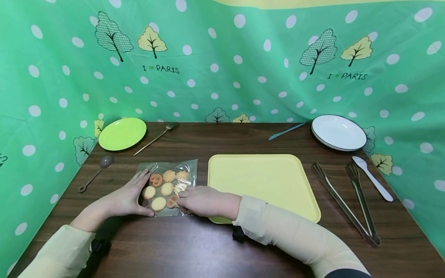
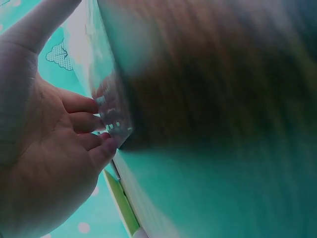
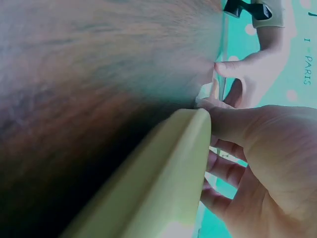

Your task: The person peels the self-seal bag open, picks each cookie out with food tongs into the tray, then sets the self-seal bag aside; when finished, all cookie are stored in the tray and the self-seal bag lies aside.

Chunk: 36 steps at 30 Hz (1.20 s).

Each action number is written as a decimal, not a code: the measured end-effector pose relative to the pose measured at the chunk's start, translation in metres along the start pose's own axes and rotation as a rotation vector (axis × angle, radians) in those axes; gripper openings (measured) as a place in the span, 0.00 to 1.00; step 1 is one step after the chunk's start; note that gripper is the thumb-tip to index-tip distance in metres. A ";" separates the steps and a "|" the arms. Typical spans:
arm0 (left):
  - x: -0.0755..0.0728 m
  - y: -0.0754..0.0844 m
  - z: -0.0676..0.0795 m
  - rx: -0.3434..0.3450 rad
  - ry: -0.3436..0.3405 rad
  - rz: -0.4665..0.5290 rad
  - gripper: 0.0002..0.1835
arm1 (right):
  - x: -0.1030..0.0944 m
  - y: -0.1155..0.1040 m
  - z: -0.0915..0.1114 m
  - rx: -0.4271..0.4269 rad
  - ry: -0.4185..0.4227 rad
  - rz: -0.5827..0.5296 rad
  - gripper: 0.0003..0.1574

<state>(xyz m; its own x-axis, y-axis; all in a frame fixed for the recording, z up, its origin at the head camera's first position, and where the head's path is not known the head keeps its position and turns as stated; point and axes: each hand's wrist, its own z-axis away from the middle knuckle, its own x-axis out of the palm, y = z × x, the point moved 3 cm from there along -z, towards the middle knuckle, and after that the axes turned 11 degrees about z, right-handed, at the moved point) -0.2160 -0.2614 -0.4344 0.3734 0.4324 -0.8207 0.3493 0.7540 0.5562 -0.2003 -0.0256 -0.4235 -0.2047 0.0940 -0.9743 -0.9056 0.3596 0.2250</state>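
Observation:
A clear plastic bag of cookies [image 1: 189,166] lies flat on the dark wooden table. Inside are several round cookies [image 1: 158,204], swirled cookies [image 1: 168,176] and pretzel-shaped ones [image 1: 156,180]. My left hand [image 1: 129,195] rests at the bag's left side, thumb and fingers spread along its edge; the left wrist view shows the fingertips touching the plastic [image 2: 115,106]. My right hand [image 1: 201,200] has its fingers bent over the bag's right side, where the plastic is wrinkled and shiny. In the right wrist view, the yellow tray [image 3: 190,163] partly hides that grip.
The yellow tray [image 1: 257,177] lies just right of the bag, under my right forearm. Behind stand a green plate [image 1: 122,134], fork [image 1: 153,141], blue knife [image 1: 286,131] and white plates [image 1: 338,132]. A spoon [image 1: 101,170] is at left; tongs [image 1: 347,208] and a white knife [image 1: 373,179] lie at right.

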 end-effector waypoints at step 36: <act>-0.002 0.007 -0.001 -0.024 -0.041 0.001 0.71 | -0.011 0.038 0.029 0.039 0.060 -0.157 0.27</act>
<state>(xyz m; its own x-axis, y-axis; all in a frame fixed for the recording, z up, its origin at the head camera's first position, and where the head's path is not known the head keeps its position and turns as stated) -0.2155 -0.2566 -0.4288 0.4089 0.4125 -0.8140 0.3282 0.7659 0.5529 -0.2217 0.0136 -0.4040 -0.0844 -0.0218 -0.9962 -0.9134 0.4013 0.0686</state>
